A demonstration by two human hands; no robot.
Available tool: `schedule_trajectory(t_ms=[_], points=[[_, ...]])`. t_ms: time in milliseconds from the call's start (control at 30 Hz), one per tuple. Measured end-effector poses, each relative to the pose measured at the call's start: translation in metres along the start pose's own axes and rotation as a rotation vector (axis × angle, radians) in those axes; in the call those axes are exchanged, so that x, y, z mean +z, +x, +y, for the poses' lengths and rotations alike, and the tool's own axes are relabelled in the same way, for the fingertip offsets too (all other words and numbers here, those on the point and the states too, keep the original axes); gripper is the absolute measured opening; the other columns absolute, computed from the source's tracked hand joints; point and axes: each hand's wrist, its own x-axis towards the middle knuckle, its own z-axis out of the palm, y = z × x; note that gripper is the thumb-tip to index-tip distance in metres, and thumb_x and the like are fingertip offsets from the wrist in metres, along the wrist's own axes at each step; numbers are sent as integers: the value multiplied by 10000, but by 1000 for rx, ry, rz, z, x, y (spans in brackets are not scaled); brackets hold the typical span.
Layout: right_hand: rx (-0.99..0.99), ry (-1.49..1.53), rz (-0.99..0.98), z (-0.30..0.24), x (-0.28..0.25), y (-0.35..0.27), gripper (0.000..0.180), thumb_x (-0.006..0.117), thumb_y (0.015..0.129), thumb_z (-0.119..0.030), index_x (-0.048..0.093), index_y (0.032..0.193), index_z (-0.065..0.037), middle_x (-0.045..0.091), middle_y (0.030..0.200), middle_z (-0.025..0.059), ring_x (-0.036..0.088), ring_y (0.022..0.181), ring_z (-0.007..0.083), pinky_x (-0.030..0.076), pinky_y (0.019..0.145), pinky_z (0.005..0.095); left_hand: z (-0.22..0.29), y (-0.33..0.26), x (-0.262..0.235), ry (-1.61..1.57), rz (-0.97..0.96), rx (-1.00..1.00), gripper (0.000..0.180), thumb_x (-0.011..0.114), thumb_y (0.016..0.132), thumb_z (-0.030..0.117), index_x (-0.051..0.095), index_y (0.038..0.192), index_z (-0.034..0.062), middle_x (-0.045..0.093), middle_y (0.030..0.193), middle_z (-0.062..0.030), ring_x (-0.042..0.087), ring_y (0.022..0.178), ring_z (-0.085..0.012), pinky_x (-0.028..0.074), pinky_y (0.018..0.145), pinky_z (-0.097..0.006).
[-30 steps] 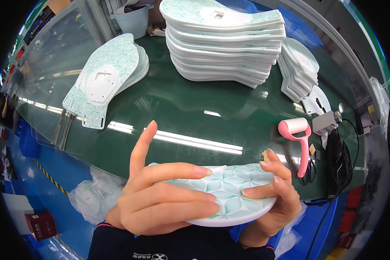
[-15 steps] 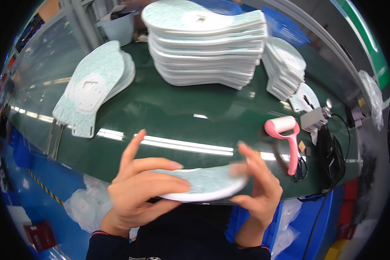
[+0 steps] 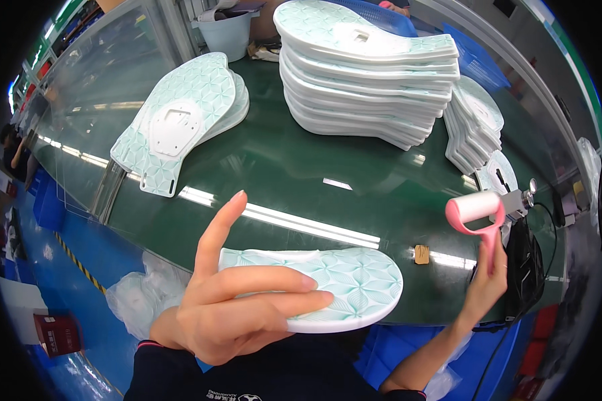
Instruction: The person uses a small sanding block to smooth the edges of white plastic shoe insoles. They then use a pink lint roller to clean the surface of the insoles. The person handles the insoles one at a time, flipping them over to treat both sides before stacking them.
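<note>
A small white panel (image 3: 368, 284) with a pale green leaf-like pattern is held level above the table's near edge. My left hand (image 3: 244, 311) grips it, middle fingers across its patterned top and index finger raised away; the thumb is hidden underneath. At the right, my right hand (image 3: 486, 287) is closed around the handle of a pink lint roller (image 3: 476, 207), whose white roll points up and left. The roller is up off the table, in front of a small metal device (image 3: 517, 202).
A tall stack of larger patterned panels (image 3: 368, 83) stands at the back, with a smaller stack (image 3: 473, 127) beside it. Two panels (image 3: 204, 93) overlap at the left. A brown block (image 3: 422, 254) and black bag (image 3: 528, 267) lie right. Behind are a bucket (image 3: 225, 37) and blue basket (image 3: 475, 60).
My right hand has left the small panel, moved right and taken hold of the lint roller, lifting it. The left hand keeps the panel, now turned with more of its patterned face showing.
</note>
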Motion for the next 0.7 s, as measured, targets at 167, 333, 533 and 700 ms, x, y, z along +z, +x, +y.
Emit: schedule_trajectory(t_ms=[167, 333, 533, 700], points=[[7, 674, 1, -96, -6, -29, 165, 566, 743, 7, 591, 901, 47, 628, 834, 122, 589, 746, 180, 470, 681, 272, 1, -4, 10, 44, 0, -68, 304, 723, 680, 167, 425, 709, 115, 670, 766, -6, 593, 795, -125, 213, 1016, -547], [-731, 827, -399, -100, -14, -9, 133, 632, 630, -100, 647, 746, -36, 648, 753, 89, 576, 571, 211, 466, 568, 259, 1, 2, 17, 134, 77, -30, 133, 661, 642, 81, 566, 735, 86, 636, 751, -19, 610, 755, -132, 390, 945, -443], [-697, 370, -538, -70, -37, 6, 308, 678, 518, -130, 652, 797, -4, 633, 711, 91, 569, 629, 229, 445, 550, 289, -3, -4, 17, 238, 90, -100, 109, 706, 634, 151, 664, 734, 156, 626, 735, 27, 593, 739, -100, 413, 915, -388], [-665, 723, -354, -80, -19, -12, 359, 664, 486, -130, 652, 815, 14, 626, 703, 118, 560, 619, 237, 431, 531, 293, -5, 1, 19, 110, 24, 69, 172, 603, 707, 59, 582, 877, 42, 640, 882, -77, 614, 813, -184, 471, 847, -413]])
